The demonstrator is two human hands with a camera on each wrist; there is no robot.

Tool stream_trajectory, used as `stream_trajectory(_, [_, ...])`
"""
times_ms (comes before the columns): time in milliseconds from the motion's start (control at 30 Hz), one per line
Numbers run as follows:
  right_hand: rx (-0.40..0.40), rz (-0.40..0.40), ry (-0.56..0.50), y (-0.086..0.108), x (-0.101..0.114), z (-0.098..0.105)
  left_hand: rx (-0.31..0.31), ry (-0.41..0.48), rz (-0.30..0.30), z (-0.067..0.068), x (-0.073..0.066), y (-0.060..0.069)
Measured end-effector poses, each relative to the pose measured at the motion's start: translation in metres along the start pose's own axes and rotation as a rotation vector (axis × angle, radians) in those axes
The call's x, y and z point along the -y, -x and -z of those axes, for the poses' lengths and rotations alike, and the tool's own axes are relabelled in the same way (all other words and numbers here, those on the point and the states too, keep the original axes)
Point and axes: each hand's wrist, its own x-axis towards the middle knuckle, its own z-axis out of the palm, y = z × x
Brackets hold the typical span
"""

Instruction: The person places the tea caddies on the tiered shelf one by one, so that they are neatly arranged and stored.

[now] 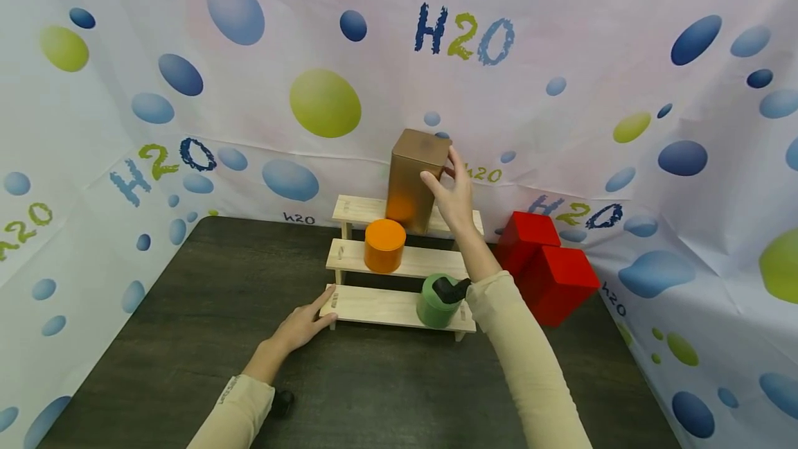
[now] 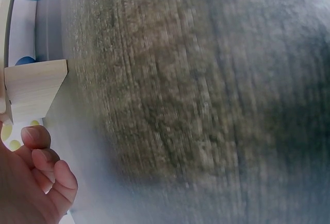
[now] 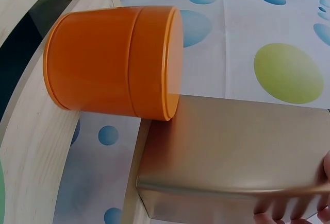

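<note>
Two bare hands were at work on a three-tiered pale wooden stand (image 1: pixel 374 303), which stood on a dark wood-grained counter (image 1: pixel 405 393). The right arm, in a cream sleeve (image 1: pixel 524 352), reached forward over the stand's right side, its hand well above the tiers. That right hand (image 1: pixel 454 189) had its grip clamped on the upper right part of a tall bronze-coloured rectangular tin (image 1: pixel 408 186), with the thumb on the near side and the fingers around the far side. The tin was at the top tier, tilted a little, its lower end overlapping the board's front edge; whether its base touched the board could not be told.

The left forearm came in low from the near side, and the left hand (image 1: pixel 299 328) held the left end of the lowest board. Its grip was closed about that end, forefinger and thumb spread across it, other fingers curled near the stand's leg in the left wrist view.

An orange cylindrical can (image 1: pixel 384 248) stood on the middle tier, just in front of the tin. A green cylindrical can (image 1: pixel 434 314) was on the lowest tier's right part, partly hidden by a black fitting (image 1: pixel 450 289) at the right wrist. Two red boxes (image 1: pixel 557 286) stood to the stand's right.
</note>
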Motion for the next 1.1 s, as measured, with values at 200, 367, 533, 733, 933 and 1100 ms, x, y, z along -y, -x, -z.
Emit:
stream_trajectory(200, [-0.021, -0.023, -0.076, -0.001, 0.001, -0.006, 0.005, 0.002, 0.002, 0.0, -0.001, 0.001])
stream_trajectory(367, [0.001, -0.032, -0.082, 0.0, 0.004, -0.012, 0.008, -0.003, 0.008, 0.001, -0.002, 0.002])
stream_trajectory(533, [0.028, -0.041, -0.061, -0.001, 0.005, -0.015, 0.013, -0.012, 0.007, 0.002, -0.004, 0.002])
stream_trajectory(733, [0.078, -0.078, -0.053, -0.001, 0.006, -0.02, 0.02, -0.02, 0.014, 0.002, -0.003, 0.002])
stream_trajectory(933, [0.102, -0.07, -0.06, -0.001, 0.007, -0.026, 0.02, -0.017, 0.013, 0.002, -0.003, 0.002])
stream_trajectory(1100, [0.104, -0.057, -0.074, -0.003, 0.007, -0.032, 0.021, -0.016, 0.016, 0.003, -0.003, 0.001])
